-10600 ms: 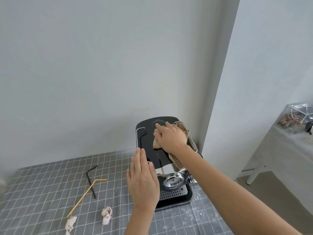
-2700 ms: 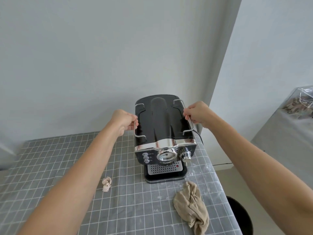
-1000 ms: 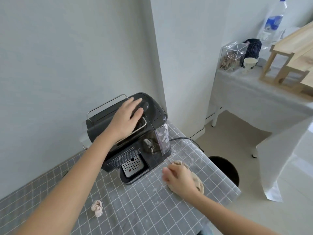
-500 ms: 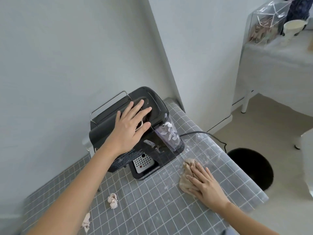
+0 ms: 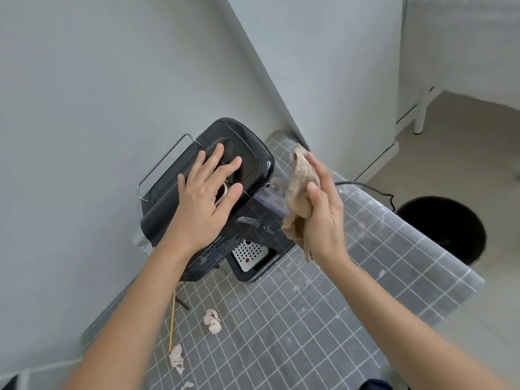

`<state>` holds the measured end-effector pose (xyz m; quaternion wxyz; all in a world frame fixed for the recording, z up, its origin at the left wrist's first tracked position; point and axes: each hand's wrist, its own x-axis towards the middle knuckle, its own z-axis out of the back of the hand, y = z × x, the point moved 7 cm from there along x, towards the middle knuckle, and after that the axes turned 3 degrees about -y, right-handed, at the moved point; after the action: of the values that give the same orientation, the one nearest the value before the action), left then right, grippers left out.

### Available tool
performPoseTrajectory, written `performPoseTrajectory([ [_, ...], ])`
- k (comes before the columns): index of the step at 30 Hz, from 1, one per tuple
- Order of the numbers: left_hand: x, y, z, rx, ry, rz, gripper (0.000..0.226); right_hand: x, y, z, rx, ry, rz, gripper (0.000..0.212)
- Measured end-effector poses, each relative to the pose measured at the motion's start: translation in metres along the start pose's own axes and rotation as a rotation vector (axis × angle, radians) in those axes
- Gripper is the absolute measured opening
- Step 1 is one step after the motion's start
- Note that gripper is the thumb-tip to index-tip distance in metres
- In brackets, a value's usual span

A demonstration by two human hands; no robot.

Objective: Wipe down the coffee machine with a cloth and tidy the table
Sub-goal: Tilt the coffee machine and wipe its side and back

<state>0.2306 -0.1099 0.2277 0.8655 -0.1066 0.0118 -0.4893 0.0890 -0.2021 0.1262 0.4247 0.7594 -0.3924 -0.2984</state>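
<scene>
The black coffee machine (image 5: 247, 161) stands at the back of the table (image 5: 323, 319) covered in a grey grid cloth, turned so its right side faces me. My left hand (image 5: 208, 198) lies flat on its top, fingers spread. My right hand (image 5: 320, 209) holds a crumpled beige cloth (image 5: 299, 190) against the machine's right side, next to the clear water tank. The cloth hangs a little below my palm.
Two crumpled paper wads (image 5: 212, 320) (image 5: 176, 358) and a yellow straw (image 5: 171, 319) lie on the table at the lower left. A black power cord (image 5: 371, 190) runs off the right edge. A black bin (image 5: 447, 226) stands on the floor to the right.
My right hand has lifted the cloth off the table and brought it up to the machine's right side. My left hand stays on the machine's top.
</scene>
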Motion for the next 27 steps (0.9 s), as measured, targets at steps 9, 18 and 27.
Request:
performPoseTrajectory([
  [9, -0.001, -0.001, -0.001, -0.004, 0.006, 0.010, 0.041, 0.060, -0.078, -0.010, -0.229, -0.168, -0.093, 0.034],
  [18, -0.001, -0.001, -0.001, -0.019, 0.000, -0.004, 0.042, -0.005, -0.060, -0.041, -0.158, -0.279, 0.025, 0.041],
  [27, 0.000, -0.002, 0.000, -0.016, -0.002, 0.004, 0.040, 0.045, -0.080, -0.016, -0.216, -0.299, 0.051, 0.037],
])
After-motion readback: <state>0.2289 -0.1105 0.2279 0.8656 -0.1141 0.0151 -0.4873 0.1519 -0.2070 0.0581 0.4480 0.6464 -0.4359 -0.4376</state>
